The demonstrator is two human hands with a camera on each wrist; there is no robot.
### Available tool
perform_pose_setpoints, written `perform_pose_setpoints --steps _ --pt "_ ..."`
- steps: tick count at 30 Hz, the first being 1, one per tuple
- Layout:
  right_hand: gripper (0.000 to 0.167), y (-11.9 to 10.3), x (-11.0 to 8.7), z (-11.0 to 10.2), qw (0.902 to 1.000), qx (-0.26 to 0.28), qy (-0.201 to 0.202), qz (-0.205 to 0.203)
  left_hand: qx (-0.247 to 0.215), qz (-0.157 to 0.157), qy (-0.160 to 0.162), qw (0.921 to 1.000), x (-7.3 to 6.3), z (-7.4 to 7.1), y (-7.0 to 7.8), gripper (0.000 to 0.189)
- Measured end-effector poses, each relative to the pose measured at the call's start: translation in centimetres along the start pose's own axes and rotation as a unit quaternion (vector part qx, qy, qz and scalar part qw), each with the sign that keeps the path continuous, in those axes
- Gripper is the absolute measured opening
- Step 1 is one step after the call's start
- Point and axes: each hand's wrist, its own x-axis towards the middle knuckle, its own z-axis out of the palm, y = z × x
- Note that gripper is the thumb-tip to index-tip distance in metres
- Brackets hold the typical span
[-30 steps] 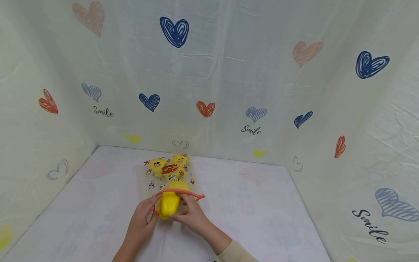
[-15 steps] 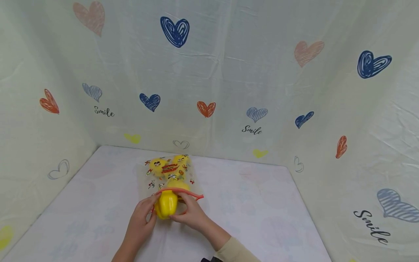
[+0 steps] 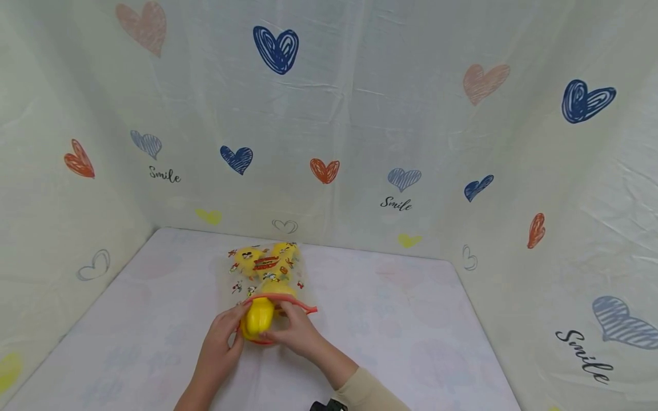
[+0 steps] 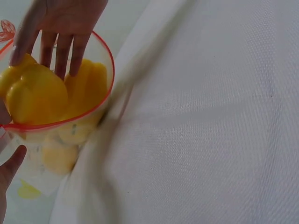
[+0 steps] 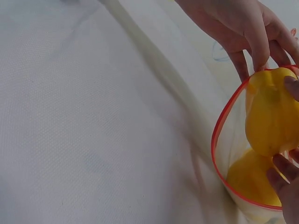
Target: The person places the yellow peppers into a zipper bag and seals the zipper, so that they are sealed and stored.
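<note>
A clear zip bag (image 3: 288,297) with red rim and cartoon prints lies on the table, its mouth towards me. In that mouth sits a glossy yellow bell pepper (image 3: 259,314), also plain in the right wrist view. My left hand (image 3: 221,342) grips the bag's rim on the left, beside the pepper. At the pepper's right, my right hand (image 3: 300,334) reaches into the mouth, thumb on the pepper and other fingers behind it. Another yellow pepper (image 4: 88,86) shows deeper inside. More rounded yellow things (image 3: 247,258) fill the bag's far end, blurred by the plastic.
A white cloth covers the table (image 3: 390,319). Pale curtains (image 3: 354,114) printed with hearts and "Smile" stand behind it and on both sides. A small black object (image 3: 329,405) shows by the right sleeve at the bottom edge.
The pepper has shifted slightly left in the bag's mouth and turned. My right thumb has moved up onto it, and the red rim has slid a little left. The left hand barely moves.
</note>
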Motion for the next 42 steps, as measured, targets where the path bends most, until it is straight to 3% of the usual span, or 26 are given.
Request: perform_pose_setpoints --steps 6,23,27,35,42 --pt "0.058 -0.1 0.1 0.5 0.9996 0.009 0.022 0.017 0.005 -0.013 -0.008 0.9999 0.0 -0.1 0.2 0.059" --pt "0.058 -1.2 1.2 1.3 0.9961 0.008 0.056 0.068 0.005 -0.001 0.0 1.0 0.2 -0.2 0.0 0.06" --pt "0.057 -1.3 1.4 1.2 0.9964 0.016 0.055 0.062 0.006 -0.004 0.002 1.0 0.2 -0.2 -0.1 0.06" --pt "0.066 -0.8 1.1 1.0 0.9985 0.046 0.012 0.027 0.013 0.003 0.01 0.9999 0.1 -0.3 -0.2 0.061" --pt "0.063 -0.7 1.3 1.0 0.9986 0.034 0.02 0.035 0.004 0.015 0.021 0.9996 0.2 -0.2 -0.1 0.063"
